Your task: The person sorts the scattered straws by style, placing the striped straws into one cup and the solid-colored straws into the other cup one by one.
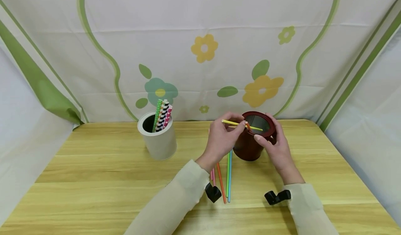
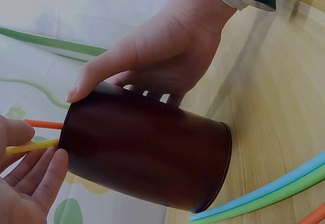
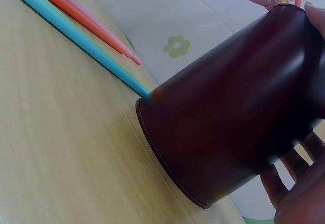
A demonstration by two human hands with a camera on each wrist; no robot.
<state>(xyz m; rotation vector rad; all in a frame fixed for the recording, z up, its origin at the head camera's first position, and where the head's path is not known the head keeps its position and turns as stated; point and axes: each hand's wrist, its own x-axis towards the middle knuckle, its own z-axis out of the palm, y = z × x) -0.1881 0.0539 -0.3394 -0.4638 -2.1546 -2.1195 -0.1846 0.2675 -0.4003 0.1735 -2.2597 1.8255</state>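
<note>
A dark red-brown cylindrical container (image 1: 248,150) stands on the wooden table, its open mouth up. My right hand (image 1: 278,148) grips its right side, thumb at the rim and fingers around the wall. Between thumb and fingers, my left hand (image 1: 219,137) pinches a yellow straw (image 1: 229,122), whose far end lies over the mouth. An orange straw (image 2: 43,124) sticks out of the container beside it. On the table by the container's base are loose straws: a blue straw (image 1: 230,179), a green straw (image 1: 227,179), an orange straw (image 1: 221,184) and pink straws (image 1: 214,175), partly hidden by my left arm.
To the left stands a white cylindrical container (image 1: 159,146) with several patterned straws (image 1: 162,116) leaning in it. A flower-printed curtain (image 1: 175,54) hangs behind the table's back edge. The wooden tabletop (image 1: 94,179) extends to the left and right.
</note>
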